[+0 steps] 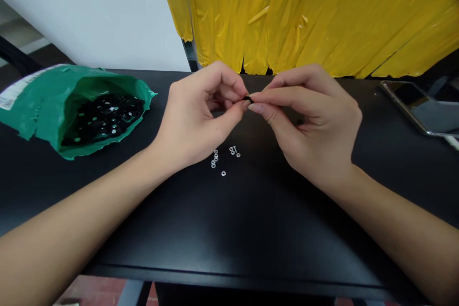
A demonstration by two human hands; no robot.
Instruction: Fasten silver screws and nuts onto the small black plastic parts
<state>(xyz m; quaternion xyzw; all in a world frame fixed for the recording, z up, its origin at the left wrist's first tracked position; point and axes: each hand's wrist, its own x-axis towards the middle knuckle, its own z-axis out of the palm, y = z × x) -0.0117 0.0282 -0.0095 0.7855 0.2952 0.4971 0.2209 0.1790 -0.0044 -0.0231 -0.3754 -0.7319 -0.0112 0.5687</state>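
A small black piece [248, 99] is pinched between the fingertips of both hands, above the black table. My left hand [206, 110] grips it from the left with thumb and forefinger. From the right, my right hand [311, 114] holds it the same way. The fingers cover most of the piece, so its exact kind cannot be made out. Below my hands lie several small silvery washers [215, 158] and a tiny screw [234, 149]. One washer [223, 173] sits apart, nearer the front edge.
A torn green bag [46, 100] lies open at the left, holding many black parts [111, 114] with some shiny bits. At the far right rests a phone-like device [419, 105]. Yellow plastic sheeting [304, 19] hangs behind the table [229, 229], beside a white panel [107, 9].
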